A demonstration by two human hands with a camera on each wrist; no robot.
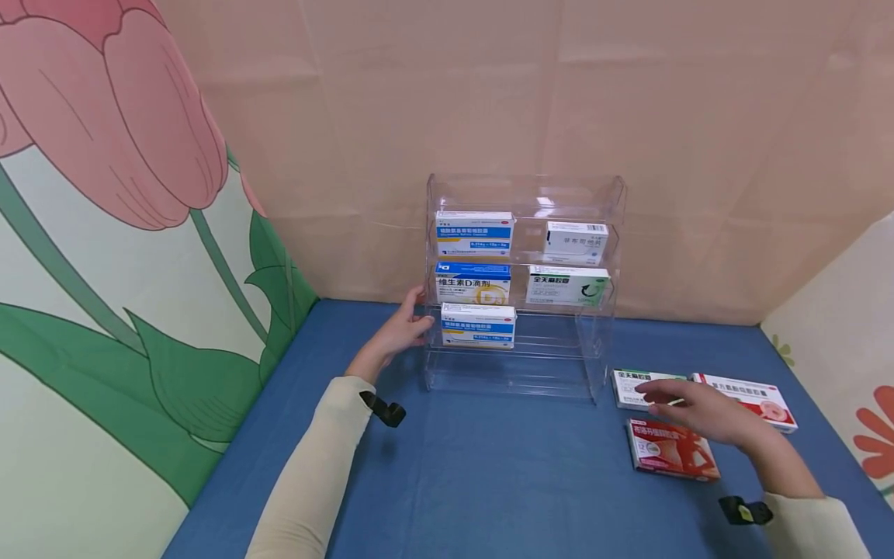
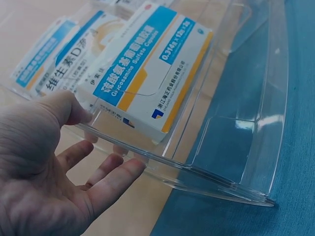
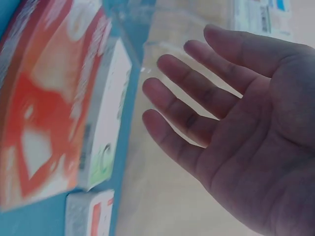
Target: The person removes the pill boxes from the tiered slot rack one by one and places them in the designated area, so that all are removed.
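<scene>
A clear plastic display rack (image 1: 517,365) stands on the blue table. My left hand (image 1: 405,326) grips its left side; in the left wrist view the thumb (image 2: 74,110) lies at the panel's edge and the other fingers are on its outer face. Closest to that hand is a blue-and-white glucosamine box (image 2: 152,69) on a lower tier. My right hand (image 1: 705,411) hovers, fingers spread and holding nothing, over three medicine boxes: a white-and-green one (image 1: 632,388), a white-and-red one (image 1: 761,392) and a red one (image 1: 673,450).
Higher on the rack stand another glucosamine box (image 1: 475,233), a vitamin D drops box (image 1: 473,283), a mostly white box (image 1: 576,242) and a white-and-green box (image 1: 567,286). A beige backdrop (image 1: 391,140) rises behind, and a tulip-patterned panel (image 1: 126,116) borders the left.
</scene>
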